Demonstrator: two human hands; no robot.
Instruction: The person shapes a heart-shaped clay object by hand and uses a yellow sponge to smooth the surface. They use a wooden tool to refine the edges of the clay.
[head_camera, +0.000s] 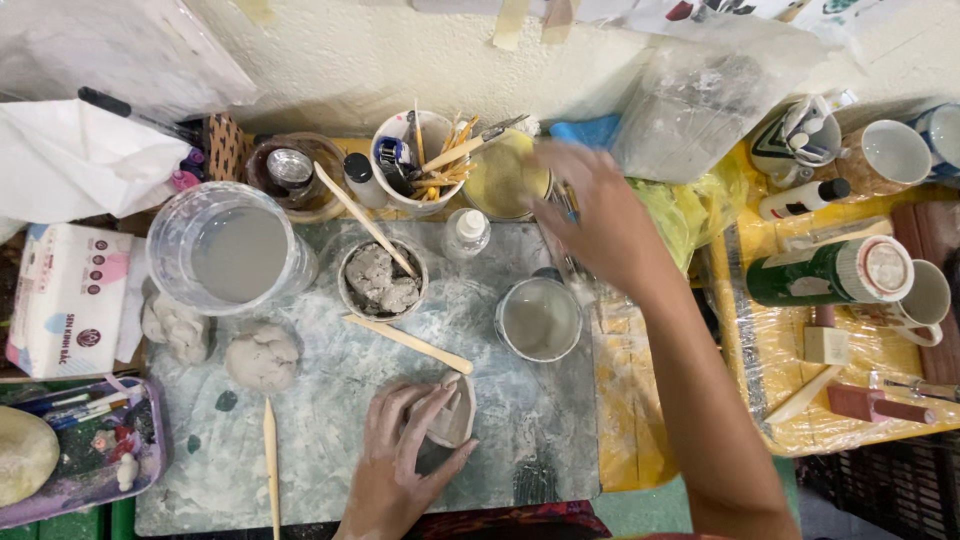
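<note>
Left hand (405, 450) sits low on the clay-smeared grey work board (330, 440). Its fingers curl around a small unfired clay cup (452, 415): thumb along the near wall, fingertips hooked over the rim and into the hollow. The cup rests on the board, near its lower middle.

Right hand (590, 215) reaches far across to the back of the table, beside a round yellow sponge (503, 180). Its fingers are drawn together around some thin tools (566, 205), the blue-tinted ends just showing. The grip is blurred, so how tightly it closes cannot be told.

A white cup of modelling tools (425, 160) stands just left of the sponge. A small bowl of wet clay lumps (382, 280) holds a leaning wooden stick. A flat wooden tool (408, 342) lies between that bowl and the clay cup. A cup of cloudy water (538, 320) stands below the right hand, a clear water tub (232, 255) at the board's left, and a grey clay ball (262, 357) below the tub.
</note>
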